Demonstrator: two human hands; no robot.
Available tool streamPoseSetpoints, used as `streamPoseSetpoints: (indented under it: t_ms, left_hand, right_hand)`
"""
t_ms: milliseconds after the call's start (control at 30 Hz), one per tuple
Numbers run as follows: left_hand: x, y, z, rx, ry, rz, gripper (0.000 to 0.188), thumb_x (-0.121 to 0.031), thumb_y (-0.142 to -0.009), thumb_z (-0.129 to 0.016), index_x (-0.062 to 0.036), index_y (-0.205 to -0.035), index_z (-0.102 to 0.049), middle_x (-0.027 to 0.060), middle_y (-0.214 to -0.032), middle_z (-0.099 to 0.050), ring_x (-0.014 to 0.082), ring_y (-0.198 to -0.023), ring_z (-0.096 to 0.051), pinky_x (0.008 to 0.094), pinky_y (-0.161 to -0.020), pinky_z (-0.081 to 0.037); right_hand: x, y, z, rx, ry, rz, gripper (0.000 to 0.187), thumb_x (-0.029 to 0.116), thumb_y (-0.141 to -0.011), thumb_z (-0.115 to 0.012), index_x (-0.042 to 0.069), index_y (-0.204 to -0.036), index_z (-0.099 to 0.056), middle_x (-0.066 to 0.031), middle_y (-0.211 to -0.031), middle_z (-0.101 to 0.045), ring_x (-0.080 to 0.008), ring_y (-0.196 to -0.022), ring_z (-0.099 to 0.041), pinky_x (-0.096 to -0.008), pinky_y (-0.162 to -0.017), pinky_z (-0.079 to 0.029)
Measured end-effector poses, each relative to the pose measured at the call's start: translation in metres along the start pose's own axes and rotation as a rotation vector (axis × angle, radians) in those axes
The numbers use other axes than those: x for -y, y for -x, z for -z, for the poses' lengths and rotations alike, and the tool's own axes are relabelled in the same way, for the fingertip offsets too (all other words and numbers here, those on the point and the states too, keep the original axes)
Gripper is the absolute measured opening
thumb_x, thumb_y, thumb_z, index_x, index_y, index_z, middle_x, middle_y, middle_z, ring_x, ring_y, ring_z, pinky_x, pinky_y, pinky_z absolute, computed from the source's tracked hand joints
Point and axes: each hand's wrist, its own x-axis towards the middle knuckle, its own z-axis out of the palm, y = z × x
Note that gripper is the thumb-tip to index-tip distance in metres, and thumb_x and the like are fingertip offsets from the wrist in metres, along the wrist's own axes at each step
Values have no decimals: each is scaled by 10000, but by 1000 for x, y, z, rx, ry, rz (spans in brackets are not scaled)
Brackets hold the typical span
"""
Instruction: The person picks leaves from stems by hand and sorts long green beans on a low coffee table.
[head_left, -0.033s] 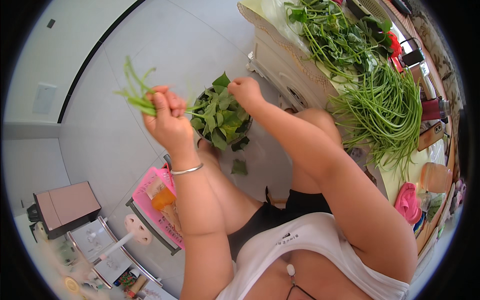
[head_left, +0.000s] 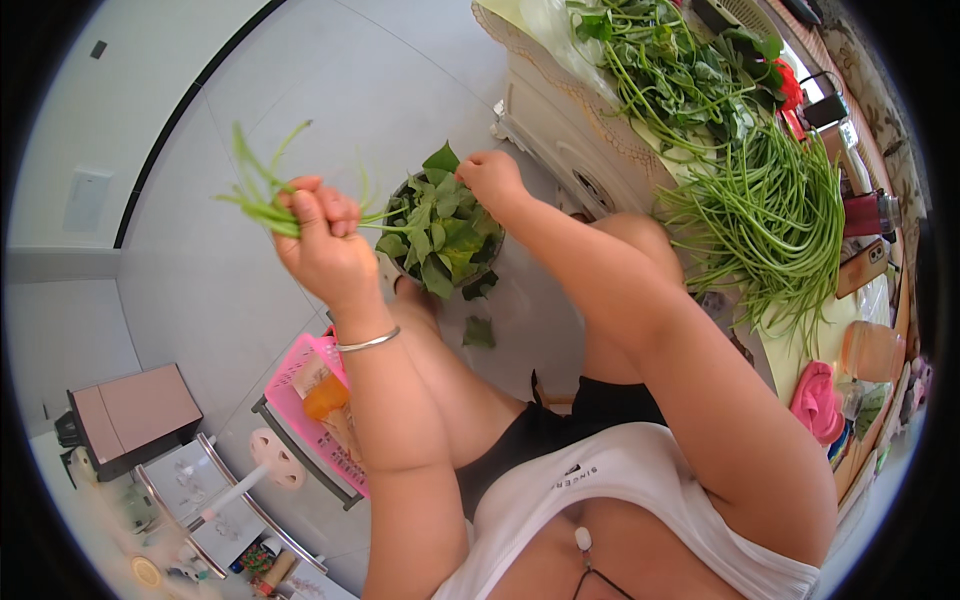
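My left hand (head_left: 325, 235) is closed around a small bunch of green leaf stems (head_left: 262, 212), held above the floor to the left. Some stems stick out past the fingers, and thin ones reach right toward a round container heaped with broad green leaves (head_left: 440, 225). Over the right edge of that heap, my right hand (head_left: 492, 180) is closed with its fingertips pinched together. Whatever may be between those fingertips is hidden. On the table to the right lie a thick pile of trimmed green stems (head_left: 765, 220) and, farther off, a tangle of leafy vines (head_left: 670, 75).
A loose leaf (head_left: 479, 332) lies on the floor between my legs. Left of them stands a pink basket (head_left: 300, 390). On the table's right side are a phone (head_left: 863, 268), a dark red bottle (head_left: 868, 216), a plastic jar (head_left: 870, 352) and a pink cloth (head_left: 818, 402).
My left hand has shifted slightly left with the stems in it. My right hand stays pinched in nearly the same place over the leaves.
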Motion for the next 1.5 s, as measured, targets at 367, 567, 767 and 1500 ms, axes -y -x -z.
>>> streamPoseSetpoints:
  t_ms: [367,567,767,1500]
  left_hand:
    - [-22,-6,38,-122,-9,33,159,-166,-940,-514,-18,-896,-550,22,-648,-450,105,-546,-352,246,-506,-286]
    - [-30,-8,46,-170,-17,60,169,-157,-937,-512,-1,-886,-553,31,-636,-470,108,-544,-363,252,-508,-301]
    - [-38,-14,57,-179,-40,70,166,-142,-929,-519,17,-905,-561,44,-628,-472,119,-540,-377,256,-513,-314]
    - [-26,-20,62,-176,-71,248,186,-160,-936,-501,8,-955,-577,35,-660,-468,105,-545,-379,251,-515,-304]
  right_hand:
    - [-20,51,-30,1208,383,74,312,304,-842,-611,17,-961,-647,-84,-848,-665,-155,-648,-631,-316,-604,-526]
    - [-165,65,-101,1451,1142,-26,304,234,-826,-557,68,-1061,-655,-162,-1137,-607,-251,-947,-617,-381,-755,-507]
    - [-267,28,-122,965,1414,195,310,219,-830,-547,66,-1079,-651,-168,-1190,-570,-266,-1010,-583,-388,-793,-493]
    - [-345,83,-128,1045,1385,313,343,124,-864,-472,-6,-1150,-608,-184,-1441,-305,-364,-1295,-329,-449,-979,-385]
